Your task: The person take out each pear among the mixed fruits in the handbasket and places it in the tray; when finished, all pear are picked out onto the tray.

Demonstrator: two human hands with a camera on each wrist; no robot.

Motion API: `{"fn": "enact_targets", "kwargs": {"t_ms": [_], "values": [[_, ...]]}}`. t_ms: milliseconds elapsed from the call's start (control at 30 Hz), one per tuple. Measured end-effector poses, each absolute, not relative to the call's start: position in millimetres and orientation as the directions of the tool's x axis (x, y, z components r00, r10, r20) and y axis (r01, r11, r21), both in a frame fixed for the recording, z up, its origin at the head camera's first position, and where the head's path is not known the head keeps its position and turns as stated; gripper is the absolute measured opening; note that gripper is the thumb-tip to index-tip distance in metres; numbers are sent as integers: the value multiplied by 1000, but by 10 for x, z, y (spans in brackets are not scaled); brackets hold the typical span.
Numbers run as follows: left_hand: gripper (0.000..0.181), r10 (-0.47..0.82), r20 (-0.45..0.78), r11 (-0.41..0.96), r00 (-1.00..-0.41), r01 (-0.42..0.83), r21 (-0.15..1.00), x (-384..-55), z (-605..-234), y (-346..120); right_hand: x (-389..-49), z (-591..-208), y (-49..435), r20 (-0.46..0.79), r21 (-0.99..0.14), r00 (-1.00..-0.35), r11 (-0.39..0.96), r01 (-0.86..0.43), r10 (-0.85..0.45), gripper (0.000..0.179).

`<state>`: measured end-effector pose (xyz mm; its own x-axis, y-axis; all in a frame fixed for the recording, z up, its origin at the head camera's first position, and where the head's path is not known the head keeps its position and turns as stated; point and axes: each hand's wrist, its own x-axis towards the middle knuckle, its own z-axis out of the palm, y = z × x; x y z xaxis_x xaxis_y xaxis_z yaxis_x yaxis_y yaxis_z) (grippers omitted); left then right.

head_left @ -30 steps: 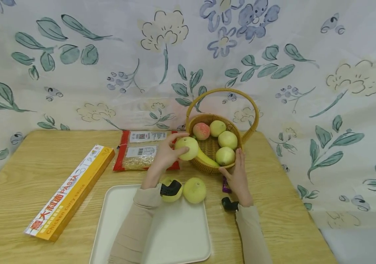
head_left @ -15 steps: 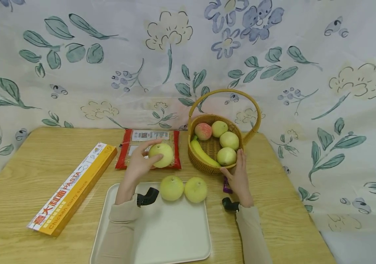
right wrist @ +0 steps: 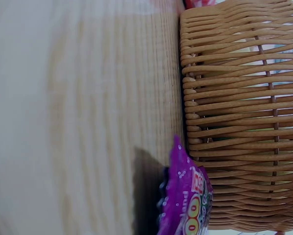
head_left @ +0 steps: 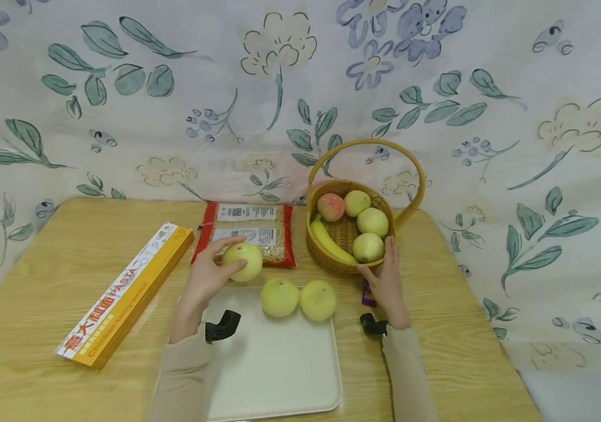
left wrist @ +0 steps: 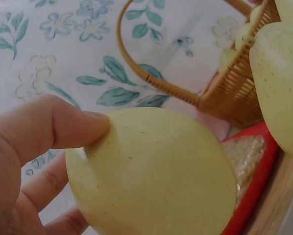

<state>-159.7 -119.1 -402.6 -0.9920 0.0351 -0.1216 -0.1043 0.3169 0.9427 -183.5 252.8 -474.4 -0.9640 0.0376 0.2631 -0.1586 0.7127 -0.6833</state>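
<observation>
My left hand (head_left: 202,278) grips a pale yellow-green round fruit (head_left: 243,262) above the far-left edge of the white tray (head_left: 279,375). In the left wrist view, the thumb and fingers wrap the side of this fruit (left wrist: 156,176). Two similar fruits (head_left: 279,297) sit side by side at the tray's far edge. With fingers fairly straight, my right hand (head_left: 389,287) rests against the front right of a wicker basket (head_left: 317,249). Inside lie a banana (head_left: 326,241), a peach (head_left: 330,207) and several yellow-green fruits (head_left: 369,248). The right wrist view barely shows that hand.
A purple packet (head_left: 367,295) lies between the basket and my right hand. Behind the tray is a red-edged clear bag of flakes (head_left: 274,253). A long pasta box (head_left: 131,293) lies at the left. Floral cloth (head_left: 258,117) hangs behind the table.
My left hand has carried the fruit from the basket's left rim leftward and nearer, to the tray's far-left edge. The right hand has stayed at the basket.
</observation>
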Motion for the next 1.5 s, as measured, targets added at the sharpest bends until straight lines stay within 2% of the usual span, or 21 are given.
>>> {"fn": "enact_targets", "kwargs": {"t_ms": [400, 567, 867, 967, 1100, 1300, 1500], "values": [[46, 138, -169, 349, -976, -112, 930, -1580, -4144, -1227, -1846, -4711, 2539, 266, -669, -963, 725, -164, 28, 97], [43, 218, -177, 366, -960, -88, 926, -1597, -4216, -1272, -1846, -4703, 2544, 263, -673, -964, 722, -160, 31, 96], [39, 399, -223, 356, -889, -75, 932, -1601, -4302, -1409, -1844, -4701, 2563, 260, -669, -965, 727, -156, 32, 97], [37, 446, -209, 352, -870, -44, 935, -1605, -4297, -1415, -1839, -4698, 2569, 265, -671, -964, 725, -157, 37, 96], [36, 455, -173, 372, -873, 10, 928, -1603, -4282, -1412, -1844, -4703, 2579, 268, -667, -963, 727, -164, 29, 96], [42, 482, -99, 387, -871, 110, 916, -1604, -4218, -1387, -1833, -4700, 2569, 259, -680, -965, 715, -161, 30, 96], [45, 521, -78, 358, -850, 135, 924, -1648, -4059, -1317, -1815, -4707, 2544, 245, -685, -969, 712, -153, 27, 97]]}}
